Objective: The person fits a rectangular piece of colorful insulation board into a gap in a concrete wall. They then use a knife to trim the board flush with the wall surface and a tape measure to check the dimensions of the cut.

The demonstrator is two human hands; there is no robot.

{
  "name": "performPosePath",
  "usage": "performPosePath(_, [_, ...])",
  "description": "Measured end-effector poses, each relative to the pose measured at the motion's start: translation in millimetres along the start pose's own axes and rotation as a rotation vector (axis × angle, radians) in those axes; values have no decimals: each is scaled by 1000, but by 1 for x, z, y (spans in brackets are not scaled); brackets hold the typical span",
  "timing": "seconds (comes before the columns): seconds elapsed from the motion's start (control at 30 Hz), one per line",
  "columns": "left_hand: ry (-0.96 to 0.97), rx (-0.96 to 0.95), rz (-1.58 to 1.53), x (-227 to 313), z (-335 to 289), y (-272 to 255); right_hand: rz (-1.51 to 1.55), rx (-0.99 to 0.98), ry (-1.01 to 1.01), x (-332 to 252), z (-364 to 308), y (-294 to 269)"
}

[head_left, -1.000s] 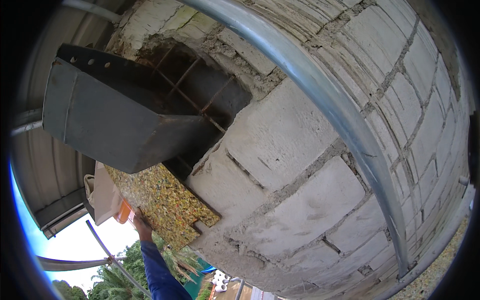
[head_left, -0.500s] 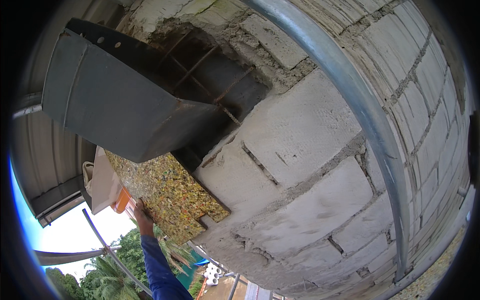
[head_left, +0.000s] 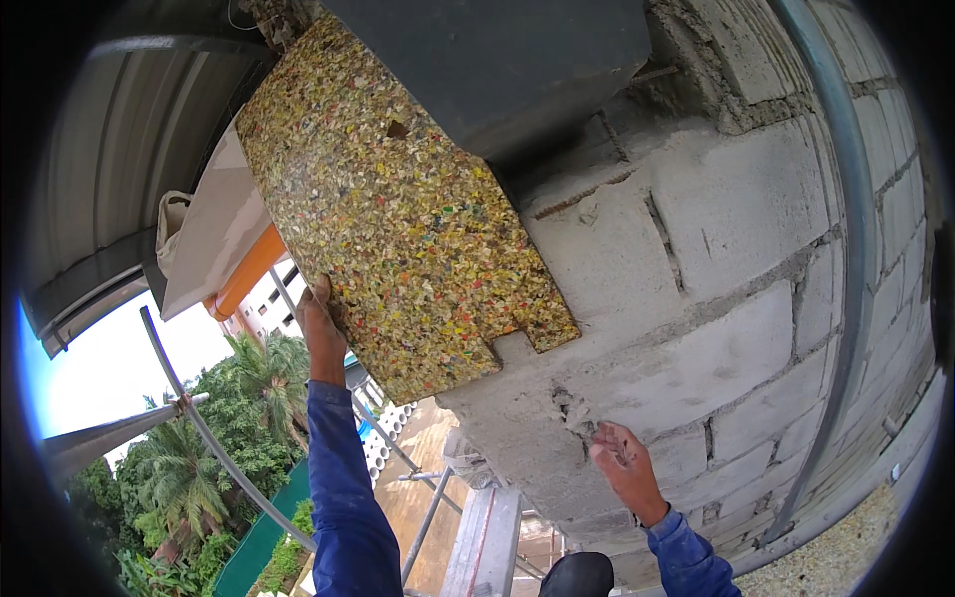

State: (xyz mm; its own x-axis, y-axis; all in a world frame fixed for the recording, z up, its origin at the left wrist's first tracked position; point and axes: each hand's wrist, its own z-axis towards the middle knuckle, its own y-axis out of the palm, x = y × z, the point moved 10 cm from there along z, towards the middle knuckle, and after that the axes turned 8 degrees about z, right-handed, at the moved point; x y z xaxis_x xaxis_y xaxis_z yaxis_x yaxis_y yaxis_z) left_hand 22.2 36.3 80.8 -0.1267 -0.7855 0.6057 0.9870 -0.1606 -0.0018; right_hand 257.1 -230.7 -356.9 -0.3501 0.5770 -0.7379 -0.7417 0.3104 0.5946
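Note:
A speckled board (head_left: 398,229), pressed from yellow, brown and red flecks, leans against the block wall, its lower edge notched. My left hand (head_left: 320,328) grips the board's left edge, the fingers partly hidden behind it. In front of the lower wall my right hand (head_left: 625,468) is raised with fingers loosely bent and apart; smudges show on it and I make out nothing held. Above the board's right side a dark grey metal piece (head_left: 497,70) juts out, overlapping the board's upper right edge. The pale block wall (head_left: 736,189) has rough mortar joints.
A metal pipe (head_left: 846,199) curves down along the wall at right. Scaffold tubes (head_left: 428,527) and a plank (head_left: 482,537) lie below, high over the ground. Corrugated metal sheeting (head_left: 139,129) hangs at upper left, and an orange pipe (head_left: 249,271) runs behind the board.
My view has shifted, and more of the board shows, now larger and further right in view. My right hand has come into view by the wall. My left hand stays on the board's edge.

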Motion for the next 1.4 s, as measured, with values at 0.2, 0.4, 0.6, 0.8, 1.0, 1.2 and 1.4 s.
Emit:
performPosePath(0.2, [-4, -99, -89, -10, -3, -7, -660, 280, -830, -173, 76, 87])
performPosePath(0.4, [-31, -100, -167, -5, -8, 13, -765, 235, -866, -258, 169, 144])
performPosePath(0.6, [-36, -122, -178, -22, 3, 6, -303, -40, -418, -247, 223, 152])
performPosePath(0.8, [-131, -239, -239, -20, 7, 24, -184, 30, -574, -268, 173, 158])
performPosePath(1.0, [-97, -241, -32, -5, 13, 10, -69, 63, -611, -273, 114, 191])
performPosePath(1.2, [161, 86, 218, 61, -59, 1, -138, 194, -648, -286, 106, 180])
performPosePath(1.4, [238, -68, 574, 4, -129, 43, -189, 254, -649, -271, 109, 200])
